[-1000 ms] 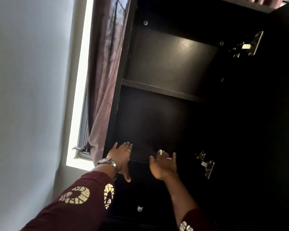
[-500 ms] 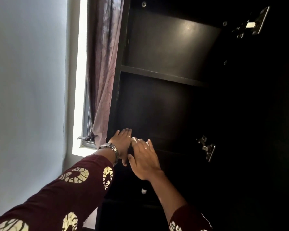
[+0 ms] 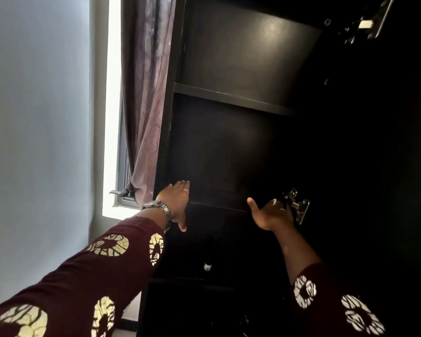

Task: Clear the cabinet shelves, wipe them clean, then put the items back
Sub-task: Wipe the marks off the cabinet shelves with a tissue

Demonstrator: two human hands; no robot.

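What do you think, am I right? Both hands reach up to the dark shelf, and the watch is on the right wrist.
No. The head view shows the watch on the left wrist, behind the left hand; the right hand has a bare wrist. Both hands do reach up to the dark shelf.

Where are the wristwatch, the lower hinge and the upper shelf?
wristwatch (image 3: 156,207): head view, on its metal case.
lower hinge (image 3: 301,210): head view, on its shiny metal plate.
upper shelf (image 3: 228,98): head view, on its front edge.

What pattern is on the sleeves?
Maroon with cream, veined round motifs; the head view shows it best on the left sleeve.
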